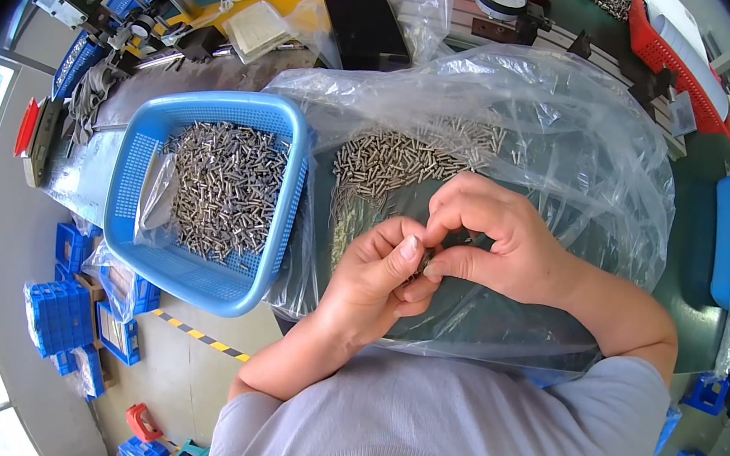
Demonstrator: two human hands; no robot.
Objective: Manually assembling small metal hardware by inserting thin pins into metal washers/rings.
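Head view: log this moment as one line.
left hand: pinching small metal part | right hand: pinching same part | under hands: clear plastic bag of metal pins | left: blue basket of pins

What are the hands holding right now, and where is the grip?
Both hands, left hand and right hand, pinch small metal pins between their fingertips; which part of a pin cannot be told.

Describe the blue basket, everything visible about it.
The blue basket is a rectangular plastic tray with perforated mesh walls, rounded corners and a thick rolled rim. It sits tilted in view, on the bench edge to the left of the clear plastic bag, which touches its right wall. A heap of small metal pins fills its middle. Neither hand touches it.
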